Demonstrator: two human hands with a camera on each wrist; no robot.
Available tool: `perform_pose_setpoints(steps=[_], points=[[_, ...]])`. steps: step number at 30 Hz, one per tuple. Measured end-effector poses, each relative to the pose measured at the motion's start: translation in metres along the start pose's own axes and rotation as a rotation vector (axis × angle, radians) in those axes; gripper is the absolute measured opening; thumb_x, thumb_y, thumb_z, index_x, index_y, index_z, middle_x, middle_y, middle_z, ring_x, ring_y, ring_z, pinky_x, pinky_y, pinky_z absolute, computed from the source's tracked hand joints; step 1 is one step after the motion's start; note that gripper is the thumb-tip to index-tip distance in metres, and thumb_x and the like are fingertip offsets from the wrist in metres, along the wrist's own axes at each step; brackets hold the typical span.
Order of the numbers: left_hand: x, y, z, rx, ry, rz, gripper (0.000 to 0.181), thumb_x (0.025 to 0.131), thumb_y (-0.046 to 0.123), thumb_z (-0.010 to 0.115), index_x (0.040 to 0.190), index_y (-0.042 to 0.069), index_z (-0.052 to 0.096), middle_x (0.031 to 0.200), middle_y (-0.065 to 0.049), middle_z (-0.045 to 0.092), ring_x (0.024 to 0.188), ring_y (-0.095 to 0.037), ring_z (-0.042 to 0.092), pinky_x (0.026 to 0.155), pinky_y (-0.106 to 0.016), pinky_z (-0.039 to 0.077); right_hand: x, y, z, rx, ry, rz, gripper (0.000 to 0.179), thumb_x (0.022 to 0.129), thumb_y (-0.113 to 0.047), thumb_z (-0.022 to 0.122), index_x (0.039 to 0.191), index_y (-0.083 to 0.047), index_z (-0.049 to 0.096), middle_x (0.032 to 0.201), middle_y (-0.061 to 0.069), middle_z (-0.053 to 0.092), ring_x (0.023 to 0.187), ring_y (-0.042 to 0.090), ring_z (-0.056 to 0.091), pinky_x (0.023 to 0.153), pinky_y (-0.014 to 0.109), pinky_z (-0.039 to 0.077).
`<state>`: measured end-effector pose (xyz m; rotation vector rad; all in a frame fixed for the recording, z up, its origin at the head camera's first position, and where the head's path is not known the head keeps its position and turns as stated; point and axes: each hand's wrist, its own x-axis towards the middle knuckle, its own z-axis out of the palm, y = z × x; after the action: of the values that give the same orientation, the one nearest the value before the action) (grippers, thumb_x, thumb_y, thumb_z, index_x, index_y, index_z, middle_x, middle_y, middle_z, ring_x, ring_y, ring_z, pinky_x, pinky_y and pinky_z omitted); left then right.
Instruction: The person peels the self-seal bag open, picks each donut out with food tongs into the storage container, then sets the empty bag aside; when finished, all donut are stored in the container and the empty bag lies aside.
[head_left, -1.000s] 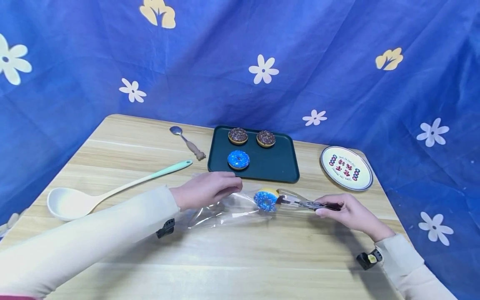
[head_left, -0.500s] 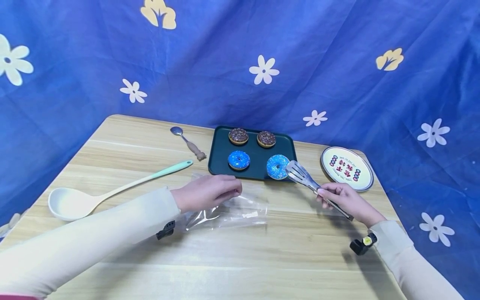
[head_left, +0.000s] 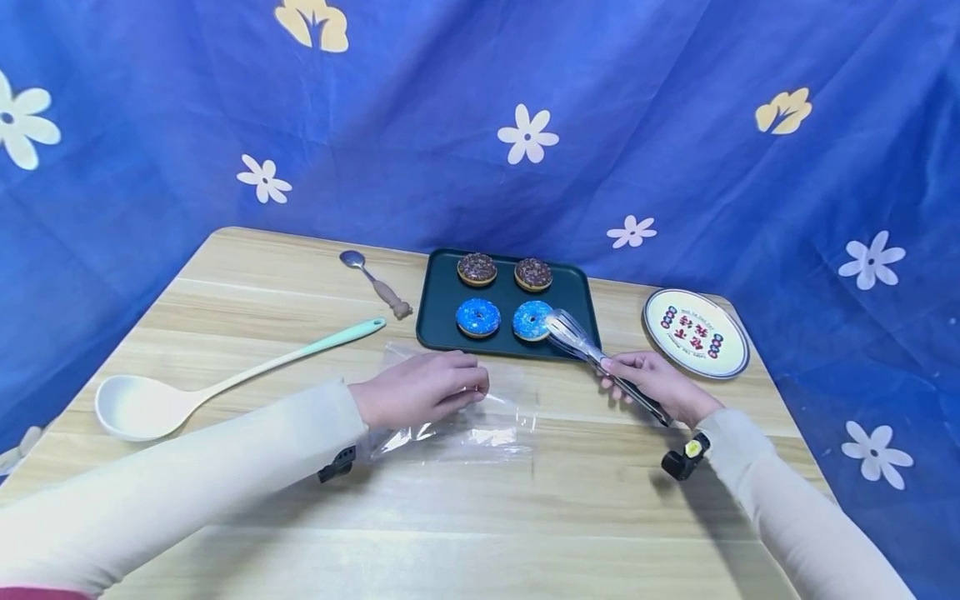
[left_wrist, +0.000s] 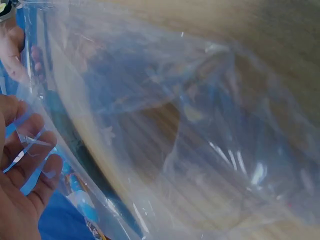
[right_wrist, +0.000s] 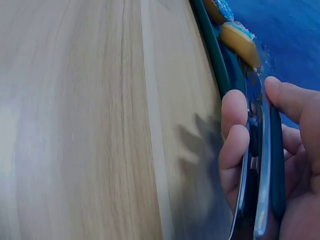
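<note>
My left hand point(head_left: 420, 387) pinches the edge of a clear plastic bag point(head_left: 487, 437) just in front of the dark green tray point(head_left: 437, 292). In the left wrist view the see-through bag point(left_wrist: 200, 160) fills most of the picture. With my right hand point(head_left: 660, 385) I grip metal tongs point(head_left: 570, 332), whose head meets the right side of a light blue donut point(head_left: 528, 323) on the tray. From the right wrist, this donut point(right_wrist: 240, 45) shows at the far end of the tongs point(right_wrist: 262, 175); I cannot tell whether they still clasp it.
On the tray are another blue donut point(head_left: 472, 315) and two chocolate donuts point(head_left: 476, 268). A patterned plate point(head_left: 705, 360) stands at the right. Left of the tray lie a small spoon point(head_left: 384, 293) and a large white ladle point(head_left: 138, 408) with a mint handle. A blue curtain point(head_left: 420, 125) hangs behind.
The tongs have carried the light blue donut from the bag's right side onto the tray, beside the other blue one. My right hand has moved forward and left. My left hand has hardly moved.
</note>
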<state>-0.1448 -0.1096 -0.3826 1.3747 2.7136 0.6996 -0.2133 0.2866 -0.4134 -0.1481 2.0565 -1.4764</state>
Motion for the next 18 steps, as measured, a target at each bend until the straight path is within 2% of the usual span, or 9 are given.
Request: perform_pose_setpoints(steps=[7, 18], points=[[0.0027, -0.0032, 0.0061, 0.012, 0.014, 0.048, 0.006, 0.105, 0.015, 0.063, 0.105, 0.017, 0.069, 0.101, 0.005, 0.066, 0.094, -0.011, 0.061, 0.087, -0.032, 0.057, 0.0015, 0.0022, 0.0003, 0.047, -0.029, 0.030, 0.044, 0.110, -0.023, 0.054, 0.130, 0.015, 0.057, 0.089, -0.002, 0.075, 0.069, 0.004, 0.067, 0.060, 0.017, 0.054], [-0.0008, -0.0043, 0.0036, 0.034, 0.017, 0.043, 0.006, 0.104, 0.015, 0.064, 0.105, 0.016, 0.069, 0.100, 0.005, 0.065, 0.094, -0.011, 0.060, 0.087, -0.033, 0.056, 0.0014, 0.0011, -0.0024, 0.002, -0.020, 0.050, 0.049, 0.110, -0.026, 0.056, 0.135, 0.016, 0.054, 0.091, -0.003, 0.074, 0.072, 0.004, 0.066, 0.063, 0.017, 0.054]])
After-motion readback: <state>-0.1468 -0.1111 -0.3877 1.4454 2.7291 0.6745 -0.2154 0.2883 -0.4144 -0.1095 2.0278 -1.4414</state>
